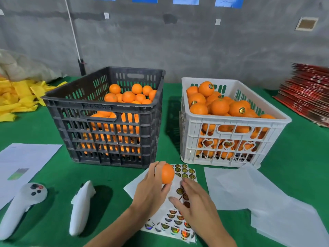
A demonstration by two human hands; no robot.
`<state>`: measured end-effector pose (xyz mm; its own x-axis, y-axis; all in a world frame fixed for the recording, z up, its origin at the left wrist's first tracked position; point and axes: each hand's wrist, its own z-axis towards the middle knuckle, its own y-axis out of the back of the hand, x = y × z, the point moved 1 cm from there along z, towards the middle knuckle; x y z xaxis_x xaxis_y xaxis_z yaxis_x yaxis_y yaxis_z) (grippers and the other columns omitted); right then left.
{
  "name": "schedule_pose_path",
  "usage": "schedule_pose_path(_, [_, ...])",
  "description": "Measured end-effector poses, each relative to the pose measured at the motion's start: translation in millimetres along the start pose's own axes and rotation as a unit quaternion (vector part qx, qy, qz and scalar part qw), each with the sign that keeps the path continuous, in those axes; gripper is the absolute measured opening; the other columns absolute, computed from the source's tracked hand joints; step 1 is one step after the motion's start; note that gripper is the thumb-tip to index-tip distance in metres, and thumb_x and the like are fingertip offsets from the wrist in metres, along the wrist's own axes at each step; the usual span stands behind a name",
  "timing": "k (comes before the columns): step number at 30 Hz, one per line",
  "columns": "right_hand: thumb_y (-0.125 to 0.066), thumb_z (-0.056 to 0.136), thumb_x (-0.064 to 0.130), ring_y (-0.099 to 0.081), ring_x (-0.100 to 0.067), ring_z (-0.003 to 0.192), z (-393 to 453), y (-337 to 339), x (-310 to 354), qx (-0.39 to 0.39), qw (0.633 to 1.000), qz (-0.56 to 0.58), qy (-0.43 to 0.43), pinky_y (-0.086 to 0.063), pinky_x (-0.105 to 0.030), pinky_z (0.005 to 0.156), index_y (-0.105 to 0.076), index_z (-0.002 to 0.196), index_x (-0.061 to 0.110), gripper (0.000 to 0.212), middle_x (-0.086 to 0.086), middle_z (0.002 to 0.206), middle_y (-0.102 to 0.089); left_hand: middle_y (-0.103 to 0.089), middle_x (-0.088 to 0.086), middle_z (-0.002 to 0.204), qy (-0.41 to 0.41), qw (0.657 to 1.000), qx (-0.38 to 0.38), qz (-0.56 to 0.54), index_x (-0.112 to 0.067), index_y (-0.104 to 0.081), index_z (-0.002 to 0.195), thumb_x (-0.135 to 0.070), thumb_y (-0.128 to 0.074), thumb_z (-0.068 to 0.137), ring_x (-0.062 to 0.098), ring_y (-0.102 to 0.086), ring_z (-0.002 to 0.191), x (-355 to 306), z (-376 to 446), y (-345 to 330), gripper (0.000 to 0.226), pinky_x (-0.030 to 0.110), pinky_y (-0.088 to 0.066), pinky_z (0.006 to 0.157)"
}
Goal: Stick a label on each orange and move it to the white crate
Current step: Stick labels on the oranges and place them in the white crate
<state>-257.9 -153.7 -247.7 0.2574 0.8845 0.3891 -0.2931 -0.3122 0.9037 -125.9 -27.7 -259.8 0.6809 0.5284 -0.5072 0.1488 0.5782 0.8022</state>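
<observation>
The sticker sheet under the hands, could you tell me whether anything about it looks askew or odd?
Yes: the sticker sheet lies skewed on the green table, and its near end looks bent, its labels appearing as half-circles. Many spots on it are already bare.

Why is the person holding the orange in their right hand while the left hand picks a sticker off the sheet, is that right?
Not quite: the hands are swapped. In the head view, the left hand holds the orange, and the right hand reaches onto the sticker sheet. The rest fits.
</observation>
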Motion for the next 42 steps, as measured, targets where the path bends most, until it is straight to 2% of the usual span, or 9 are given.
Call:
schedule_pose_path(5, [-0.038,0.099,0.068,-0.032,-0.01,0.147,1.1,-5.5,-2.7,-0.009,1.0,-0.013,0.013,-0.026,-0.022,0.117,-0.056,0.145,0.026,0.064,0.01,0.16,-0.038,-0.029,-0.007,0.155,0.015,1.0,0.004,-0.024,-0.029,-0.023,0.155,-0.047,-0.061,0.101,0.015,-0.054,0.128,2.1,0.3,0.4,0.068,0.023,-0.05,0.09])
schedule_pose_path(11, [-0.058,0.101,0.038,-0.045,-0.007,0.127,5.9,-8.6,-1.1,-0.081,0.996,0.032,-0.019,-0.043,-0.021,0.102,-0.076,0.117,0.03,0.025,0.012,0.141,-0.059,-0.03,-0.008,0.155,0.008,1.0,0.007,-0.026,-0.03,-0.023,0.155,-0.047,-0.061,0.101,0.015,-0.055,0.126,3.9,-1.4,0.7,0.067,0.02,-0.048,0.089])
schedule_pose_path(18, [-0.051,0.09,0.073,-0.032,0.0,0.137,4.9,-7.3,0.2,-0.028,0.999,0.011,-0.013,-0.039,-0.019,0.106,-0.065,0.136,0.029,0.065,0.021,0.15,-0.046,-0.032,-0.01,0.152,0.008,0.999,0.004,-0.04,-0.03,-0.026,0.154,-0.044,-0.061,0.101,0.013,-0.054,0.125,4.4,-2.2,1.3,0.066,0.016,-0.042,0.086])
schedule_pose_path(24, [-0.058,0.099,0.05,-0.043,-0.008,0.129,2.9,-9.7,2.0,-0.062,0.998,0.005,0.01,-0.044,-0.023,0.103,-0.075,0.122,0.025,0.038,0.011,0.142,-0.058,-0.034,-0.009,0.151,0.016,0.999,0.013,-0.047,-0.031,-0.026,0.154,-0.045,-0.064,0.1,0.013,-0.056,0.123,3.8,-4.1,3.4,0.067,0.017,-0.042,0.085])
schedule_pose_path(29, [-0.081,0.085,0.028,-0.064,-0.013,0.098,1.0,-9.9,8.9,-0.127,0.991,-0.045,0.022,-0.057,-0.021,0.068,-0.082,0.085,0.024,0.005,0.009,0.107,-0.076,-0.033,-0.009,0.151,0.019,0.999,0.017,-0.043,-0.031,-0.026,0.154,-0.046,-0.064,0.1,0.013,-0.056,0.123,3.3,-4.8,4.5,0.068,0.016,-0.042,0.086])
schedule_pose_path(34, [-0.059,0.1,0.031,-0.061,-0.008,0.096,10.0,-6.9,4.2,-0.106,0.993,0.038,-0.047,-0.053,-0.022,0.081,-0.078,0.091,0.025,0.022,0.014,0.104,-0.074,-0.033,-0.011,0.151,0.016,0.998,0.025,-0.048,-0.032,-0.026,0.154,-0.046,-0.064,0.099,0.012,-0.056,0.122,4.4,-5.7,5.2,0.068,0.017,-0.043,0.085])
schedule_pose_path(37, [-0.059,0.101,0.029,-0.062,-0.007,0.072,30.2,13.4,0.7,-0.129,0.976,0.132,-0.118,-0.05,-0.024,0.067,-0.072,0.081,0.025,0.024,0.008,0.083,-0.071,-0.032,-0.014,0.151,0.014,0.998,0.02,-0.051,-0.036,-0.027,0.153,-0.047,-0.065,0.099,0.011,-0.057,0.119,1.5,-3.7,8.3,0.067,0.018,-0.045,0.086])
schedule_pose_path(39, [-0.059,0.101,0.024,-0.058,-0.008,0.066,46.0,27.6,10.4,-0.187,0.97,0.124,-0.098,-0.043,-0.023,0.059,-0.07,0.08,0.022,0.024,0.007,0.075,-0.065,-0.033,-0.016,0.151,0.003,0.997,0.006,-0.071,-0.037,-0.03,0.153,-0.044,-0.066,0.098,0.012,-0.057,0.118,-5.8,2.1,13.8,0.065,0.024,-0.05,0.09])
schedule_pose_path(42, [-0.063,0.098,0.022,-0.065,-0.01,0.078,59.5,40.1,38.9,-0.223,0.97,0.096,-0.032,-0.05,-0.021,0.068,-0.075,0.095,0.021,0.012,0.008,0.093,-0.07,-0.037,-0.015,0.148,-0.032,0.991,-0.025,-0.126,-0.04,-0.036,0.15,-0.03,-0.07,0.096,0.012,-0.055,0.122,-20.9,13.9,27.5,0.064,0.031,-0.052,0.094])
